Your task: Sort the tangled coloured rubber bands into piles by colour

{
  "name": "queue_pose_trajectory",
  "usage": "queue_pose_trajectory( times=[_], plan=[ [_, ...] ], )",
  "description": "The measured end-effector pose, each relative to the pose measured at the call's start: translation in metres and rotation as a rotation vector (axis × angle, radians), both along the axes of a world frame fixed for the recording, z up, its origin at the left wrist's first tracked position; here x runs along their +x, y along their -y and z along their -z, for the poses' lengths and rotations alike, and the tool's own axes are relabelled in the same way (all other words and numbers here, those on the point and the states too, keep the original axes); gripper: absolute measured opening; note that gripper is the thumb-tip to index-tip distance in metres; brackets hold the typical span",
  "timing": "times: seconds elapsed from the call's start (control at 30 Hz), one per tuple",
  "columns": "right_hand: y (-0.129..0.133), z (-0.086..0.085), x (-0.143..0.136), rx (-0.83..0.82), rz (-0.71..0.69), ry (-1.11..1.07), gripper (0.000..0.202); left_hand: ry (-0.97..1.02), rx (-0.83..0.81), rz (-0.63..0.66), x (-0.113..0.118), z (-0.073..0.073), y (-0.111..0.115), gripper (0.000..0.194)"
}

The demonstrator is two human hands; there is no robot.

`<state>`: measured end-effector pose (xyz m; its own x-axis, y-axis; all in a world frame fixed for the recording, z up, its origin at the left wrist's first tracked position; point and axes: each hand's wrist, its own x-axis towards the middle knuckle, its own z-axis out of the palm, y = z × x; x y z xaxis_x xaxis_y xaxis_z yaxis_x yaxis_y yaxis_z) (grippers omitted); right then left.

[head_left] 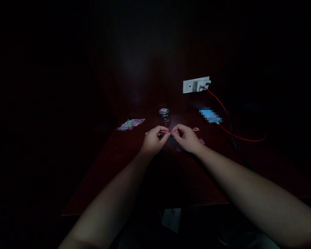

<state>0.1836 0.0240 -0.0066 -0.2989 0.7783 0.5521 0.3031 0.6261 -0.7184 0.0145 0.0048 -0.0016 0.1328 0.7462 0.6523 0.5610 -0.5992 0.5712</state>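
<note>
My left hand (pixel 155 140) and my right hand (pixel 186 138) meet over the dark red table (pixel 114 166), fingertips almost touching. Both are closed in a pinch on something small and pale between them, too tiny to make out. Just beyond them stands a small round clear container (pixel 164 114) with a light top. A pile of thin coloured bands (pixel 131 124) lies beyond my left hand, to the left. Close to my right hand are a few orange rings (pixel 196 129) and a small purple bunch (pixel 202 141).
On the back wall a white socket plate (pixel 189 86) holds a white plug. A red cable (pixel 217 97) runs from it to a blurred blue device (pixel 210 115). A black cable (pixel 233 135) hangs across the right side. Below the front edge is a pale paper (pixel 171 219).
</note>
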Motion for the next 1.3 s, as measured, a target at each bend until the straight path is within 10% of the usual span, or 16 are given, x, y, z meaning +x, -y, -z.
queue_pose_trajectory(
  times=[1.3],
  plan=[
    [-0.0014, -0.0006, 0.0032, 0.039, 0.030, 0.029, 0.008, 0.082, -0.032, 0.053, 0.0007, 0.0052, -0.0024, 0.014]
  ],
)
